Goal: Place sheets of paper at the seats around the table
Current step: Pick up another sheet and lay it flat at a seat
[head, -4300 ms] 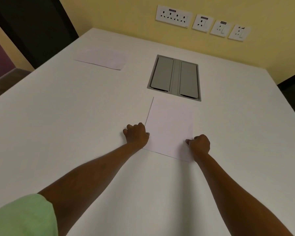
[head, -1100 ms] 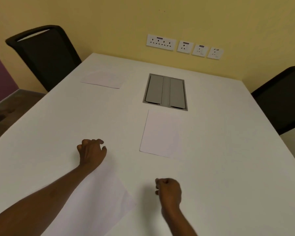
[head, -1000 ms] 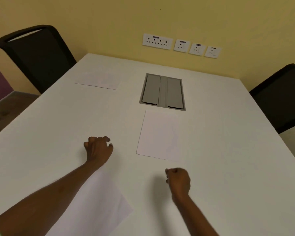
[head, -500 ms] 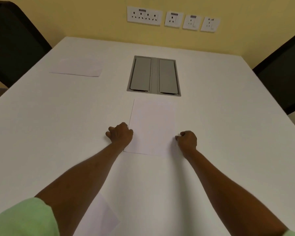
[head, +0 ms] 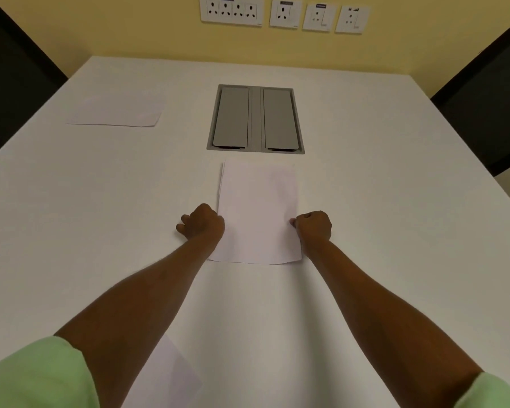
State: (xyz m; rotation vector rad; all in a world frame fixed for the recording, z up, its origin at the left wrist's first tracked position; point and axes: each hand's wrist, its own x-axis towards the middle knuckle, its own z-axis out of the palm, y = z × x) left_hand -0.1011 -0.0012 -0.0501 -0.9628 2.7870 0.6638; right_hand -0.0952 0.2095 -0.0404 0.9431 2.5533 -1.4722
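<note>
A small stack of white paper [head: 258, 207] lies in the middle of the white table [head: 395, 231], just in front of me. My left hand [head: 202, 223] is curled on the stack's left edge. On the right edge, my right hand [head: 314, 226] is curled too, thumb against the paper. One single sheet [head: 115, 111] lies flat at the far left seat. Another sheet [head: 165, 378] lies at the near edge, partly hidden under my left arm.
A grey cable box with two closed lids [head: 255, 119] is set into the table just beyond the stack. Black chairs stand at the far left [head: 12, 83] and far right [head: 489, 98]. Wall sockets [head: 283, 14] line the yellow wall behind the table.
My left hand left the sheet at the near edge and both hands reached forward to the stack's side edges. The view tilted down and closer to the table.
</note>
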